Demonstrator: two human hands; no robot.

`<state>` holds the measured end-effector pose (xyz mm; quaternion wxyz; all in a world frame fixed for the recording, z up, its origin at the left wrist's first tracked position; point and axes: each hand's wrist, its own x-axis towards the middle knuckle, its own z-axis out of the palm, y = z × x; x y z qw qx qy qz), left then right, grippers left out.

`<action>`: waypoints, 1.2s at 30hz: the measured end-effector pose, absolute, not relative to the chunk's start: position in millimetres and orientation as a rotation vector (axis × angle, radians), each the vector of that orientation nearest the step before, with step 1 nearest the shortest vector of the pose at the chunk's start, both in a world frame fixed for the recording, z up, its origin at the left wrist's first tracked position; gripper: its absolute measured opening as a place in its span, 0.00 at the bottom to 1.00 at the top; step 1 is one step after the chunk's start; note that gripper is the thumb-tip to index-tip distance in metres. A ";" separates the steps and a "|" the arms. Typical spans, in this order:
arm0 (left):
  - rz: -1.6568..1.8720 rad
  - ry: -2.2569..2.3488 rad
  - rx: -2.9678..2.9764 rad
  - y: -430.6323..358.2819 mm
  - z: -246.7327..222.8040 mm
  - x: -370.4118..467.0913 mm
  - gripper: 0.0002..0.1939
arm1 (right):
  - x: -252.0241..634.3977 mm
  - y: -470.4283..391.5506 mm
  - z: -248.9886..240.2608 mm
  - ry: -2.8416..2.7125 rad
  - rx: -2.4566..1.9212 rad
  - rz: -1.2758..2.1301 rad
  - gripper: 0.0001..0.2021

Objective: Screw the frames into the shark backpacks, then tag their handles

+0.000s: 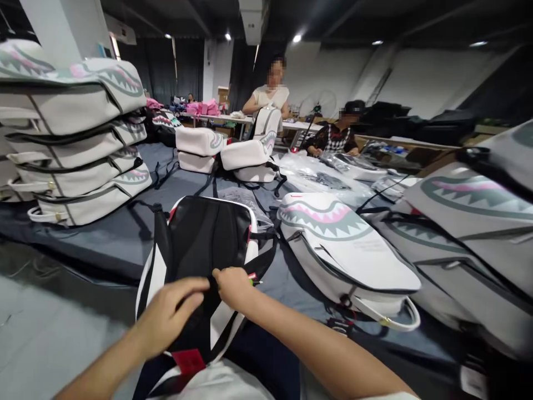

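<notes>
A backpack (200, 233) lies back side up at the table's near edge, its black padded back and straps facing me. Over its lower left part is my left hand (172, 311), thumb and fingers apart, with nothing seen between them. My right hand (233, 286) is closed at the middle of the black back, its fingertips pinched on something too small to make out. A small green and red item (252, 279) sticks out by that hand. Near the bag's bottom shows a red patch (189, 361). To the right lies a white backpack (333, 239) with a shark-mouth print.
White backpacks (83, 150) are stacked high at the left, and more (470, 233) are piled at the right. Smaller stacks and clear plastic bags (320, 175) lie farther back on the dark-covered table (104, 244). Two people (270, 97) work beyond it.
</notes>
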<state>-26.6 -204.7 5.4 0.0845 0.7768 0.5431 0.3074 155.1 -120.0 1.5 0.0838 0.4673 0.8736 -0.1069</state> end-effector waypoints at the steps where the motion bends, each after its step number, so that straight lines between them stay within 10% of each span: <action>1: 0.818 1.632 2.361 -183.4 -4.4 -29.8 0.21 | 163.3 -122.5 -0.1 2.569 1.452 -0.300 0.15; 11: 0.804 2.069 2.460 -147.3 -117.5 62.6 0.34 | 293.0 -121.0 -7.1 1.980 2.210 -0.229 0.20; 18: 0.801 1.007 3.070 -99.0 -38.8 88.5 0.15 | 278.6 -136.8 -22.2 1.995 2.403 -0.237 0.27; 24: 0.388 0.289 3.357 -6.1 -1.0 131.9 0.23 | 270.2 -140.1 -26.7 2.028 2.427 -0.243 0.27; 36: 0.393 0.478 3.392 42.5 34.3 97.5 0.23 | 303.7 -144.1 -0.4 2.328 2.668 -0.904 0.19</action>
